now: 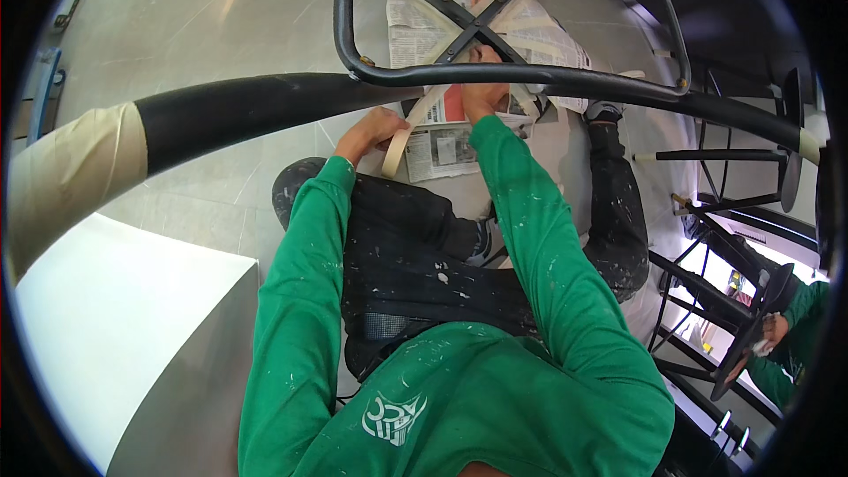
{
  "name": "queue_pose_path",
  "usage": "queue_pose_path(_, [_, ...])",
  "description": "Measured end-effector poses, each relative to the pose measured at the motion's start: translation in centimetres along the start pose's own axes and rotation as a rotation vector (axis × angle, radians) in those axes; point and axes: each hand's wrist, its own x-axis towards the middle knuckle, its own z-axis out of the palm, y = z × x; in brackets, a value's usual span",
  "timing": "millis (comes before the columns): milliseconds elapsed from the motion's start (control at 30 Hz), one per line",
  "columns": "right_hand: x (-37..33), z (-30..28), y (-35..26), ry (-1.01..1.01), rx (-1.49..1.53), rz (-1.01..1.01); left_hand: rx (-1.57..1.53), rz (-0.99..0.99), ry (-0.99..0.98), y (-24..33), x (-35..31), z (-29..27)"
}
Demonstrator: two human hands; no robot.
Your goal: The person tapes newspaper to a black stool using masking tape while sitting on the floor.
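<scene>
My left hand (374, 131) is closed around a roll of cream masking tape (395, 155), and a strip of it runs up toward the crossed black metal bars (475, 28). Beside that crossing, my right hand (485, 95) has its fingers bent in; a black tube passes in front of it, and what it grips is hidden. Pale tape lies along parts of the bars. Under them, newspaper sheets (435, 157) cover the floor. A bent black tube frame (343, 9) rises over both hands.
A thick curved black rail (256, 110), wrapped in cream tape at its left end, crosses in front of me. A white curved panel (132, 291) stands at lower left. At right are black stools (715, 156) and another person's hand (775, 332) at a dark round seat.
</scene>
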Motion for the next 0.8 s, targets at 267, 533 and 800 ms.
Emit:
queue_pose_path(267, [-0.1,0.0,0.3,-0.017,-0.035,-0.002,0.098,-0.053,-0.019,-0.4,1.4,-0.3])
queue_pose_path(533, [0.0,-1.8,-0.3,0.007,0.175,-0.060,0.170,0.050,-0.015,-1.8,2.4,0.2])
queue_pose_path(800, [-1.5,-4.1,1.5,-0.217,-0.117,-0.593,0.231,0.261,-0.039,-2.9,2.6,-0.1])
